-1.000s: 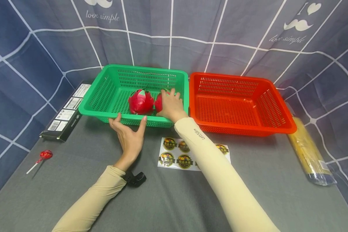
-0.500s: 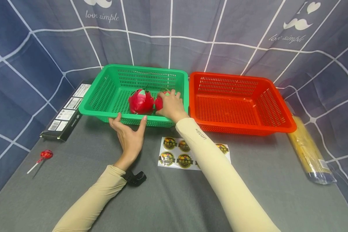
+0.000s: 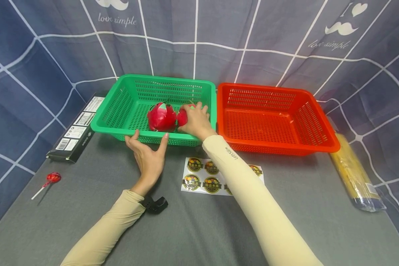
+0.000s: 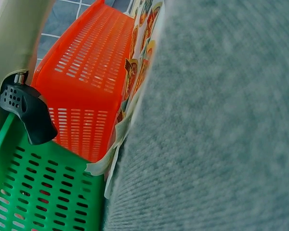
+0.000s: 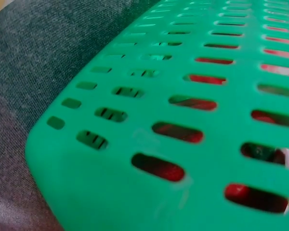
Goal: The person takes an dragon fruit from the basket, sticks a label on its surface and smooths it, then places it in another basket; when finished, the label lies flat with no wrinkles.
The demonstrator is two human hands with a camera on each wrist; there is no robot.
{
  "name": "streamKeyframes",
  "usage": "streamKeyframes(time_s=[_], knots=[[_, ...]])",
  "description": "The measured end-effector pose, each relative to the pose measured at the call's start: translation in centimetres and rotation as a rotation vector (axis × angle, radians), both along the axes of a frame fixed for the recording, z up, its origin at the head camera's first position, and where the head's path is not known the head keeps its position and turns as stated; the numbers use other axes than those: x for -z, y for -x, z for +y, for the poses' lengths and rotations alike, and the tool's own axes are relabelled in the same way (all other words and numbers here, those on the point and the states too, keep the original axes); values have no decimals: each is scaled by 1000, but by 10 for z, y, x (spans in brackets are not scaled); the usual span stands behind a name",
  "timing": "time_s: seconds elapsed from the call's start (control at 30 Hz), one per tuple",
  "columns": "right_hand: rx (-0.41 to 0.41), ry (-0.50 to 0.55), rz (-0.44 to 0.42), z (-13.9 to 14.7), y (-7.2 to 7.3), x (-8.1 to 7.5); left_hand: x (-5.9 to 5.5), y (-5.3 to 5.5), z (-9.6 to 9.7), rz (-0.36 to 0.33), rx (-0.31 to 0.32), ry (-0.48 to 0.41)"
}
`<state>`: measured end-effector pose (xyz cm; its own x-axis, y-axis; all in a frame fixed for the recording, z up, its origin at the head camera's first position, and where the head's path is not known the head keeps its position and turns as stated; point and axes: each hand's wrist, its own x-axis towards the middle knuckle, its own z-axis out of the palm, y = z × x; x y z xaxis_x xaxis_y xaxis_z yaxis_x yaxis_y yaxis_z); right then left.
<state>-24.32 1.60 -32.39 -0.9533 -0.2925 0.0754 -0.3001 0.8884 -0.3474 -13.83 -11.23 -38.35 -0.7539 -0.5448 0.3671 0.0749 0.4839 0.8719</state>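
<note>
Nudged slightly rightward, my right grip clasps 1 dragon fruit; right-wrist view shows red through the surrounding green basket.

One green basket and one red basket are counted, two in all. In the green one, a first red fruit and a second red fruit are found, making a pair. One sticker sheet is seen, with six stickers shown whole or in part. One lollipop, one black box and one yellow packet are tallied. One left hand, one right hand, one left sleeve and one right sleeve are seen. One wrist camera is shown, and another wrist camera is found in the left wrist view. Two moustaches and one heart are printed on the curtain.
</note>
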Motion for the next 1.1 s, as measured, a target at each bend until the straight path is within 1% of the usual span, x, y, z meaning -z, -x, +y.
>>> streamKeyframes(time_s=[0.33, 0.63, 0.8, 0.93, 1.1], knots=[[28, 80, 44, 0, 0, 1, 1, 0, 0, -6, 3, 9], [33, 151, 41, 0, -1, -1, 2, 0, 0, -2, 4, 4], [50, 197, 26, 0, -2, -1, 2, 0, 0, -6, 13, -2], [72, 254, 17, 1, -3, -2, 3, 0, -1, -11, 17, 0], [90, 326, 18, 2, -5, -4, 2, 0, -1, -19, 4, 10]])
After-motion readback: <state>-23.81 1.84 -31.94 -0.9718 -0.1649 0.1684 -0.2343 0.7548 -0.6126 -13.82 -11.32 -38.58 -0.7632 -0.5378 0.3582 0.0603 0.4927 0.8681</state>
